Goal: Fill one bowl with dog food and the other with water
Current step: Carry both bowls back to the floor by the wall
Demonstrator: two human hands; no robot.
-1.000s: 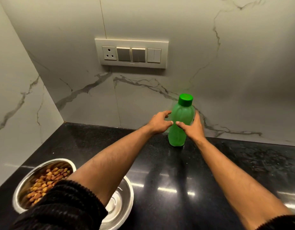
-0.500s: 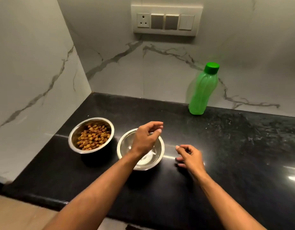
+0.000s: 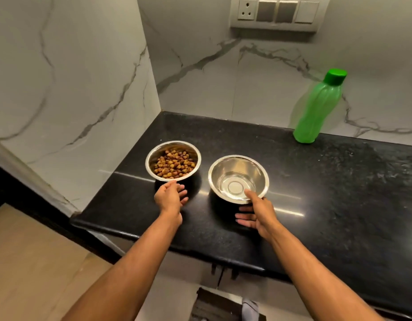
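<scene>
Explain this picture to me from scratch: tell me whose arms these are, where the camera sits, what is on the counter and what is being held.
There is no machine here. A person wears a camera on the head, looking down at their own two bare arms. On the black counter stand a steel bowl of dog food, a second steel bowl that seems to hold clear water, and a capped green bottle by the wall. The right hand grips the second bowl's near rim, thumb inside. The left hand is at the food bowl's near edge; whether it grips it, I cannot tell.

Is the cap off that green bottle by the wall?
No: the green bottle stands upright on the black counter with its green cap still on top.
</scene>
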